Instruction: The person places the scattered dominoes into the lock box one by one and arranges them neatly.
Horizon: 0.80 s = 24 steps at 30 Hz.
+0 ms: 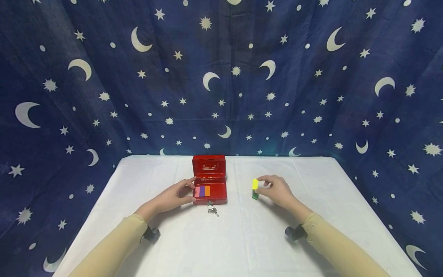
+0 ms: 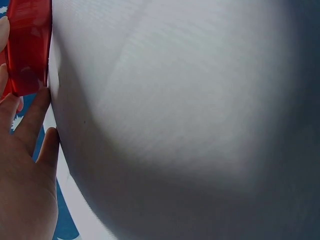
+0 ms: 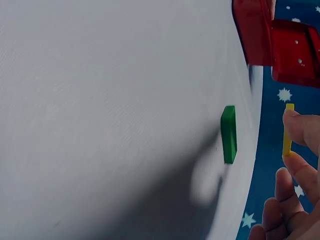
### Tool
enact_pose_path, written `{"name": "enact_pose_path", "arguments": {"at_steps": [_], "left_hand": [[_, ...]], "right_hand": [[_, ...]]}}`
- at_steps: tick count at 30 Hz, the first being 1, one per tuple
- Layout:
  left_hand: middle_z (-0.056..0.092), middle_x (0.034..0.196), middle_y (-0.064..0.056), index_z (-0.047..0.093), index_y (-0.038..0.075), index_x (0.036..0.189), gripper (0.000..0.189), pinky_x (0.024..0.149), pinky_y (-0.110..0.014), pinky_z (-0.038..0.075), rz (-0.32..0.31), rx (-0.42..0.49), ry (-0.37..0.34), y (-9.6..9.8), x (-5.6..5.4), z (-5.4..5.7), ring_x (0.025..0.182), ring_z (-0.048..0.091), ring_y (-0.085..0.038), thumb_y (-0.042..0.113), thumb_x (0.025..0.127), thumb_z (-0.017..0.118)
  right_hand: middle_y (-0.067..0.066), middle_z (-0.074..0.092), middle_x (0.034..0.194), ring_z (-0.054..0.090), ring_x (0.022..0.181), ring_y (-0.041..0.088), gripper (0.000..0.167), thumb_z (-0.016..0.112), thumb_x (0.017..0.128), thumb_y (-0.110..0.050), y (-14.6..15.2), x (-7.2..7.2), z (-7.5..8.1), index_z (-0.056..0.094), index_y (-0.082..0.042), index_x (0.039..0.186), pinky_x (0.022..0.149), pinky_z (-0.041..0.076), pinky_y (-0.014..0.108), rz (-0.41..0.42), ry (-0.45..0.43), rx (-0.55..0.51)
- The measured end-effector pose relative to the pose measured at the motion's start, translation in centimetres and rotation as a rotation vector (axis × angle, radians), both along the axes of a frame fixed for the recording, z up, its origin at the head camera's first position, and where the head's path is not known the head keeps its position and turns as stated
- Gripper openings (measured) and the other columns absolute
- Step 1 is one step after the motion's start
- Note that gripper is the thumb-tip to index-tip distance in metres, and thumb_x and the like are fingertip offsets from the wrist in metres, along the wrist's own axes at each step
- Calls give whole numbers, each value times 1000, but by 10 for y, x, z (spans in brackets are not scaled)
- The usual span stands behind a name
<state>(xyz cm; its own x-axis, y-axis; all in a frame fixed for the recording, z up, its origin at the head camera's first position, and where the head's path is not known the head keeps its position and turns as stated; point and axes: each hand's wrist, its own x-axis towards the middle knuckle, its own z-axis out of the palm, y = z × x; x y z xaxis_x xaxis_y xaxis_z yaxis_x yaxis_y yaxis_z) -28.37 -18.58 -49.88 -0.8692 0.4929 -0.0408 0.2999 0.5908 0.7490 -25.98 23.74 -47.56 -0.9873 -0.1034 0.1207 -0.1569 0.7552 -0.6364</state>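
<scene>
A red metal cash box stands on the table with its lid raised. Pink, purple and orange blocks lie side by side at the left inside it. My left hand rests against the box's left side, its fingers and thumb spread along the wall. To the right of the box, my right hand pinches a flat yellow block between thumb and finger, held up off the table. Below it a green block lies on the cloth, apart from the hand.
A latch with keys hangs at the box's front. White cloth covers the table. Behind and at both sides hangs a dark blue curtain with moons and stars. A dark wrist-worn camera sits below the right wrist.
</scene>
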Motion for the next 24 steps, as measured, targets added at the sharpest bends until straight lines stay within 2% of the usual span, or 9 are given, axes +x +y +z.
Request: {"name": "enact_pose_path", "arguments": {"at_steps": [16, 24], "left_hand": [[33, 164, 12, 57, 28, 122, 47, 118, -63, 24, 0, 4, -5, 0, -1, -2, 152, 29, -24, 50, 87, 79], [33, 164, 13, 57, 29, 121, 48, 119, -63, 23, 8, 3, -12, 0, -1, -1, 152, 29, -23, 52, 86, 79]], "right_hand": [[0, 60, 95, 51, 93, 23, 45, 86, 81, -34, -25, 0, 5, 74, -19, 122, 74, 42, 35, 22, -35, -18], [-1, 59, 95, 51, 96, 23, 45, 85, 82, -33, -36, 0, 12, 73, -21, 124, 73, 44, 35, -1, -89, -4]]}}
